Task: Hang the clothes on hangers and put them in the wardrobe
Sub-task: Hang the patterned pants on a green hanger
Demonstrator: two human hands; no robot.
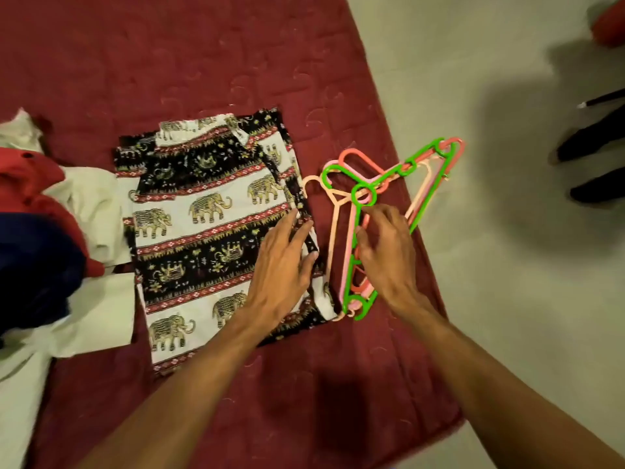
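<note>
Both forearms reach forward over the maroon bed [203,62]. Left hand [284,262] lies flat, fingers straight, on the near-right edge of the folded elephant-print garment [203,211], whose long axis runs away from the person. Right hand [385,252] is bent down onto the stack of hangers [392,176] just right of the garment, green hanger [436,187] on top. Whether those fingers have hooked a bar, I cannot tell. Hooks point toward the garment, and the long bars run along the bed's edge, with open floor [473,96] beyond. More clothes [50,198] crowd the far left.
</note>
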